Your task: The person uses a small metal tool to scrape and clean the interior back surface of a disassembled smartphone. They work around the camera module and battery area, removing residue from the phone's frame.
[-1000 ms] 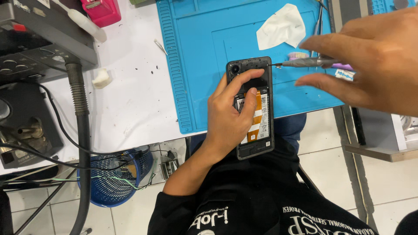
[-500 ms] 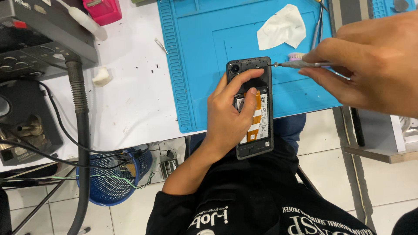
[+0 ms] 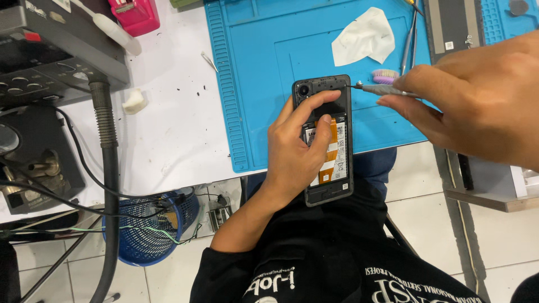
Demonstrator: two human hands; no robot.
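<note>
At the centre of the frame we grip an opened phone [image 3: 327, 140] in our left hand [image 3: 295, 160]: the fingers wrap around its left edge, the thumb and forefinger press across the bared inside, and part of the orange flex strip and the labelled battery shows between them. The phone's back cover is off, its camera lens sits at the upper left corner of the body, and its lower end hangs past the edge of the blue work mat [image 3: 264, 67] above our dark-clothed lap.

From the right of the frame our right hand [image 3: 477, 101] comes in, fingers pinched on a slim grey screwdriver [image 3: 382, 89]. Its tip touches the phone's upper right corner.

On the mat above the phone lies a crumpled white wipe [image 3: 364, 39], and just beside the screwdriver's shaft sits a small pink brush [image 3: 385, 73]. Tweezers [image 3: 409, 39] lie upright in the picture to the right of the wipe.

In the upper left stands a pink box [image 3: 135, 15] on the white bench [image 3: 168, 123], with grey equipment [image 3: 50, 62] beside it. Lower left, a blue wire basket [image 3: 147, 235] hangs tangled with cables.
</note>
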